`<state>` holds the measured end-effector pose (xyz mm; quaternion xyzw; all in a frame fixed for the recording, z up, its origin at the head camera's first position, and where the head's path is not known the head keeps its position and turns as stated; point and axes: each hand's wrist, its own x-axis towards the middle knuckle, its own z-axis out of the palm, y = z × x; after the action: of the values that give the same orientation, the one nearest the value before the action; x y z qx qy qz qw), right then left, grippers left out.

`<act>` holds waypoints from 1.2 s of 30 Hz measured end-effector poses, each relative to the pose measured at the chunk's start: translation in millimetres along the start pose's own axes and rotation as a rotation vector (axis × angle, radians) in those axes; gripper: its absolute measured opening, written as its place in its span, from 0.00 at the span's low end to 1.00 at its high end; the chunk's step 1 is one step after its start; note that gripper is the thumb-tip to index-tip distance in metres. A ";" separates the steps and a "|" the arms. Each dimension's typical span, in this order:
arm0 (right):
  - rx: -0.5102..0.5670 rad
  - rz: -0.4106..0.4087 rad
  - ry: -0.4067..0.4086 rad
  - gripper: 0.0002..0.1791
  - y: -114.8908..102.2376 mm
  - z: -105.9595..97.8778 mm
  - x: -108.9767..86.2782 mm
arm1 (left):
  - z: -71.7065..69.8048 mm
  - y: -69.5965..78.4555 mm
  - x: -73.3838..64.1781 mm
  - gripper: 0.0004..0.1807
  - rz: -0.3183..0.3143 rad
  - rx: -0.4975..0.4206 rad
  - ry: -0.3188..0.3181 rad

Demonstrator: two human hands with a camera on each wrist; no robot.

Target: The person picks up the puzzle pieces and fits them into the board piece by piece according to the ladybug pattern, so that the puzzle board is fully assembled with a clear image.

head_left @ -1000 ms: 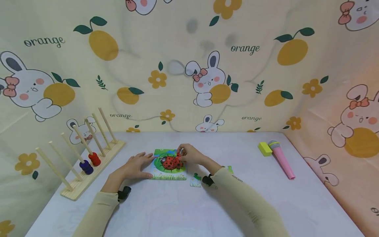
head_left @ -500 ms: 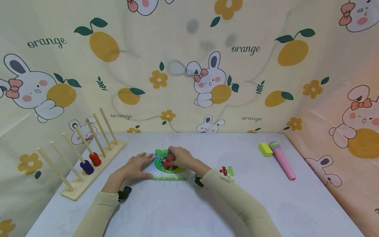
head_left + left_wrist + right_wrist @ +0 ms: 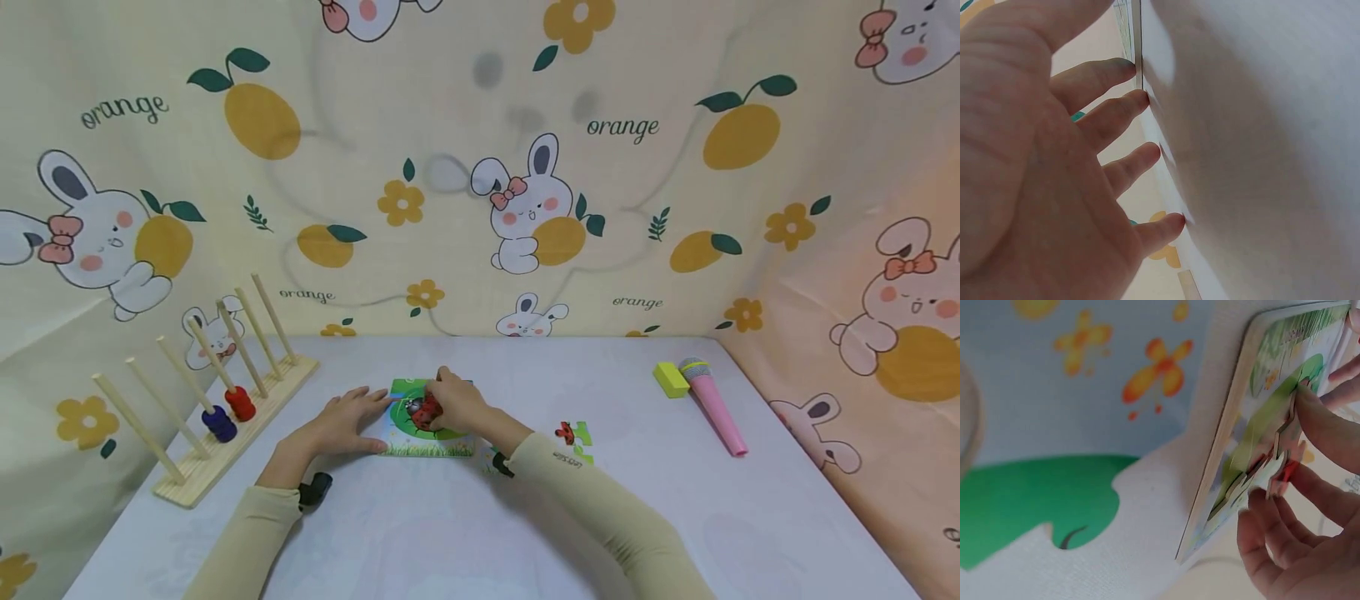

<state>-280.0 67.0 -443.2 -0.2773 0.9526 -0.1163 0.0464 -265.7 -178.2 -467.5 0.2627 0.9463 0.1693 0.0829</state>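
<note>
A wooden jigsaw board (image 3: 429,450) with a ladybug picture lies mid-table. My left hand (image 3: 343,422) lies along its left side, fingers spread, with fingertips at the board's edge (image 3: 1137,44) in the left wrist view. My right hand (image 3: 463,402) is over the board's right part and hides some of the picture. In the right wrist view, that hand (image 3: 1310,531) pinches a red puzzle piece (image 3: 1280,480) at the board, its thumb low over the picture. A loose green piece (image 3: 1035,500) shows large in the foreground there.
Loose puzzle pieces (image 3: 583,433) lie right of the board, one partly under the right sleeve. A wooden peg stand (image 3: 180,493) with blue and red rings is at the left. A yellow block (image 3: 671,379) and a pink microphone (image 3: 717,412) lie at the right.
My right hand has moved left from the board's upper right edge to over the ladybug with the puzzle piece, uncovering loose pieces at the right. The left hand stays put.
</note>
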 end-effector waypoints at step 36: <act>-0.067 -0.089 -0.025 0.24 -0.8 3.3 -1.0 | -1.3 5.7 -3.5 0.47 0.009 -0.011 -0.001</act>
<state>-278.2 66.3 -446.2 -0.3221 0.9421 -0.0828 0.0438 -260.4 -175.8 -463.9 0.2668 0.9440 0.1748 0.0842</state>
